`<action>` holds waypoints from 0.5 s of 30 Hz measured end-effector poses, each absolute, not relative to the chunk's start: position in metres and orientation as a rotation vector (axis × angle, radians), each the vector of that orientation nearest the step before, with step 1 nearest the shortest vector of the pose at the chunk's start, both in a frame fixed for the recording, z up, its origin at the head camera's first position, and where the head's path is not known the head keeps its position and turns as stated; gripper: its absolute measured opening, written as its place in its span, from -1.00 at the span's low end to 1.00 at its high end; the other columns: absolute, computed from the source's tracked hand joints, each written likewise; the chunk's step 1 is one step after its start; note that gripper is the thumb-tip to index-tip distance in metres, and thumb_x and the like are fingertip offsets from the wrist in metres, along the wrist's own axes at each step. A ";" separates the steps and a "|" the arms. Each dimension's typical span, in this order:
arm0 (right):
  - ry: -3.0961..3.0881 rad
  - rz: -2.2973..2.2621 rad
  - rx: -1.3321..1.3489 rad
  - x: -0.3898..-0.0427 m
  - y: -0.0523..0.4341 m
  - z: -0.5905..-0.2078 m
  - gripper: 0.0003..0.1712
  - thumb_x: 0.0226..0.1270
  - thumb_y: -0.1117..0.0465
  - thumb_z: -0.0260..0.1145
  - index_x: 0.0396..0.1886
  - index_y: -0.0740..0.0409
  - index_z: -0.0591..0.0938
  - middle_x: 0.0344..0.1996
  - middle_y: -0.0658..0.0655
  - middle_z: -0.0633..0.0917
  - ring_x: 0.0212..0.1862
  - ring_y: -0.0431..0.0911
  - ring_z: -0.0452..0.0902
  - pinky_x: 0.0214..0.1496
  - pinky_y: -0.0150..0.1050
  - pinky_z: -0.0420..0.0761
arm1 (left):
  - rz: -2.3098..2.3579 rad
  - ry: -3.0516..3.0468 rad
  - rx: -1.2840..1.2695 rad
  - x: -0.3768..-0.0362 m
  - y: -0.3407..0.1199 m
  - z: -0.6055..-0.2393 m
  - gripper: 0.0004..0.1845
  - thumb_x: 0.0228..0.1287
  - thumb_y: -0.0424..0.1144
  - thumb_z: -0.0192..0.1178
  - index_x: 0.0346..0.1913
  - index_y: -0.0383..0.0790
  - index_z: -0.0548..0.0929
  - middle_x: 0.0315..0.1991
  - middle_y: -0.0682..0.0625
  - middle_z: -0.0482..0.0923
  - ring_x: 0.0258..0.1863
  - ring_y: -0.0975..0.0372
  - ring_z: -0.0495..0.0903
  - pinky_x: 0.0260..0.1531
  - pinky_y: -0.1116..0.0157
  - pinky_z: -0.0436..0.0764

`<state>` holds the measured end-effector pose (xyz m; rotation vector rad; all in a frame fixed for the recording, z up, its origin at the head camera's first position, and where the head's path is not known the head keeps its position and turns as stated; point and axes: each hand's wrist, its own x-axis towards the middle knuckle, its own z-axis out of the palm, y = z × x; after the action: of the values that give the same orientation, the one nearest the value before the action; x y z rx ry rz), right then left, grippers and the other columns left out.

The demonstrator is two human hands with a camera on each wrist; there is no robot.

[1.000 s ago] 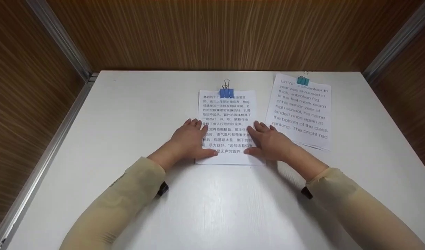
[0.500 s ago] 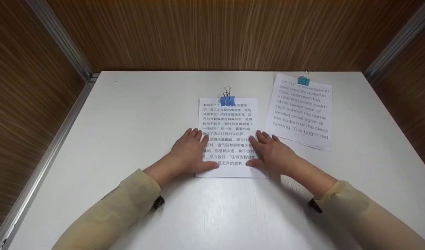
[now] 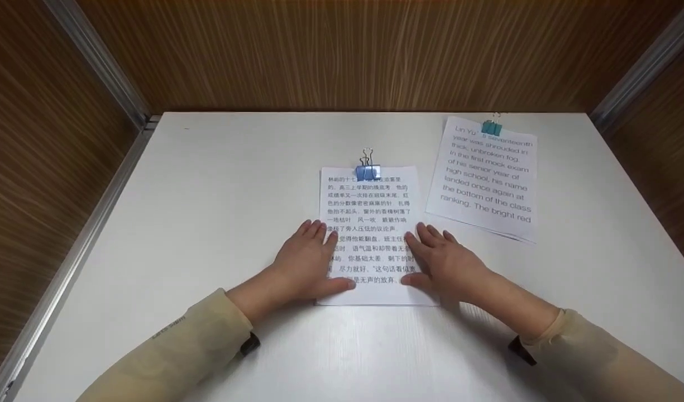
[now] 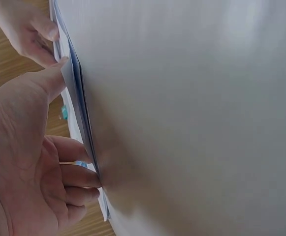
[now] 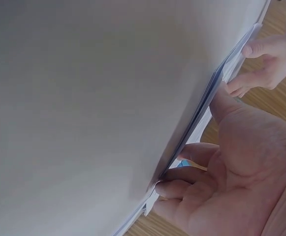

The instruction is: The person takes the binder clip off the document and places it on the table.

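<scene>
A stack of white sheets (image 3: pixel 369 215) printed with Chinese text lies flat on the table, a blue binder clip (image 3: pixel 368 173) on its top edge. My left hand (image 3: pixel 302 261) touches its left edge, thumb laid over the lower corner and fingers extended along the side. On the opposite edge, my right hand (image 3: pixel 456 265) rests the same way, its thumb on the sheets near the lower right. Both wrist views show the fingertips right at the stack's side, where several sheet edges show.
A second clipped stack (image 3: pixel 481 178) with English text lies slightly turned at the back right, under a teal binder clip (image 3: pixel 491 128). Wood-grain panels (image 3: pixel 353 56) close off the back and sides of the white table (image 3: pixel 219 184).
Both hands have drawn the Chinese-text stack toward the person, down in the head view, blue clip included. The English-text stack stays in place.
</scene>
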<state>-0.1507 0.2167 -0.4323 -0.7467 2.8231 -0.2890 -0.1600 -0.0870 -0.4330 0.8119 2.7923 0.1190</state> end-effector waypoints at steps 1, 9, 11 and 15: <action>2.824 -0.284 -0.746 -0.149 0.217 -0.432 0.03 0.44 -0.24 0.41 0.62 0.33 0.31 0.58 0.49 0.22 0.61 0.39 0.10 0.61 0.30 0.16 | 0.119 2.790 0.811 -0.158 -0.087 -0.433 0.16 0.36 0.53 0.07 0.59 -0.46 0.29 0.56 -0.44 0.22 0.64 -0.16 0.10 0.67 0.01 -0.07; 2.825 -0.264 -0.738 -0.137 0.216 -0.433 0.06 0.40 -0.23 0.45 0.63 0.32 0.30 0.59 0.47 0.22 0.61 0.38 0.10 0.61 0.31 0.16 | 0.116 2.783 0.808 -0.145 -0.085 -0.430 0.17 0.34 0.53 0.09 0.58 -0.48 0.30 0.55 -0.46 0.24 0.63 -0.18 0.13 0.66 -0.03 -0.03; 2.825 -0.262 -0.732 -0.135 0.216 -0.434 0.06 0.40 -0.23 0.45 0.63 0.30 0.30 0.60 0.46 0.22 0.62 0.37 0.10 0.62 0.29 0.15 | 0.105 2.785 0.817 -0.142 -0.084 -0.429 0.17 0.34 0.54 0.09 0.57 -0.49 0.31 0.54 -0.47 0.26 0.62 -0.19 0.15 0.66 -0.03 -0.01; 2.832 -0.261 -0.743 -0.129 0.216 -0.434 0.06 0.39 -0.23 0.46 0.62 0.31 0.32 0.59 0.46 0.24 0.61 0.37 0.12 0.62 0.28 0.16 | 0.084 2.787 0.838 -0.138 -0.084 -0.428 0.18 0.33 0.55 0.08 0.56 -0.50 0.33 0.52 -0.47 0.29 0.61 -0.19 0.18 0.65 -0.03 0.02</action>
<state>-0.1287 0.2159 -0.4341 -0.7429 2.8320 -0.2609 -0.1378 -0.0844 -0.4285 0.8383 2.7875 0.0835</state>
